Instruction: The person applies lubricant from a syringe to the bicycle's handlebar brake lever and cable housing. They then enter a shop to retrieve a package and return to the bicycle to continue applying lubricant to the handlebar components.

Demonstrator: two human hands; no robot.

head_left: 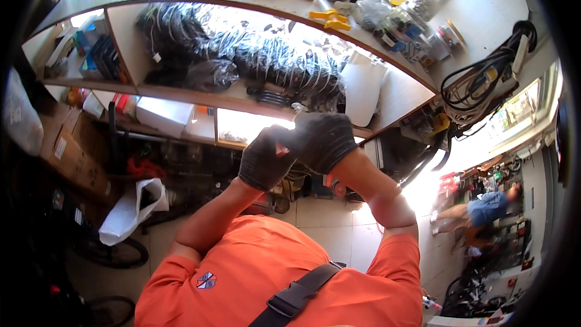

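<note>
Both my hands wear dark gloves and meet in front of the shelf unit, at about the middle of the view. My left hand (266,158) is closed, its fingers curled toward the other hand. My right hand (325,142) is also closed, its fingers bent over and touching the left. A small pinkish patch shows between the two; whether it is skin or a held thing I cannot make out. Behind them, plastic-wrapped dark coils (272,60) lie along the shelf, with a white sheet-like piece (362,89) leaning at their right end.
Yellow clamps (330,19) and small plastic containers (417,30) crowd the worktop. Black cables (490,75) hang at the right. Cardboard boxes (78,157), a white bag (133,212) and bicycle wheels (121,253) stand at the left. Another person (484,209) is far off at the right.
</note>
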